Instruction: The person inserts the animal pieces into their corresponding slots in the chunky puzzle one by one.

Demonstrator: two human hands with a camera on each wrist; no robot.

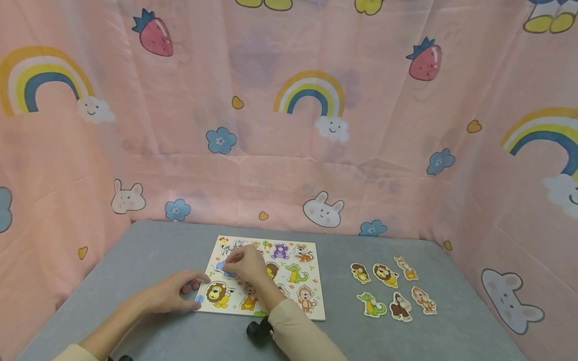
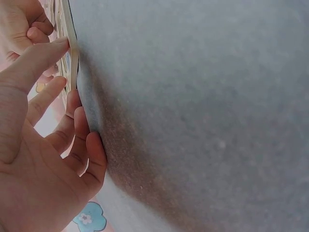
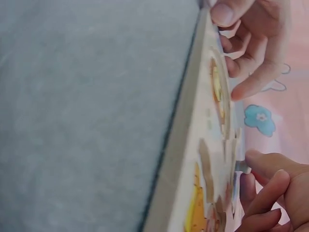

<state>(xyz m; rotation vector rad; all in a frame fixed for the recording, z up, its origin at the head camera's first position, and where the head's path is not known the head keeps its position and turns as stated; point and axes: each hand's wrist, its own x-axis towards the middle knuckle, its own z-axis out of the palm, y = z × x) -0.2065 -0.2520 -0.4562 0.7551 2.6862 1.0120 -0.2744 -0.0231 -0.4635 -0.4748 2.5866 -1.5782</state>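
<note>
A white animal puzzle board [image 1: 317, 301] lies on the grey table, with lion, kangaroo, crocodile, bear and other animals on it. At its left edge, near the front corner, my left hand [image 1: 169, 292] touches the rim with thumb and fingertips, the fingers loosely spread. My right hand [image 1: 248, 264] reaches over the board and pinches a blue elephant piece [image 1: 226, 271] between thumb and forefinger, at the left of the middle row. In the right wrist view the pinched edge [image 3: 241, 166] shows just above the board; whether the piece sits in its recess I cannot tell.
Several loose pieces lie right of the board on the grey table [image 1: 336, 336], among them a lion [image 1: 386, 276], a crocodile [image 1: 372, 305] and a gorilla [image 1: 401, 307]. A black rounded object [image 1: 259, 332] is by my right sleeve. A pink patterned curtain [image 1: 271, 185] stands behind.
</note>
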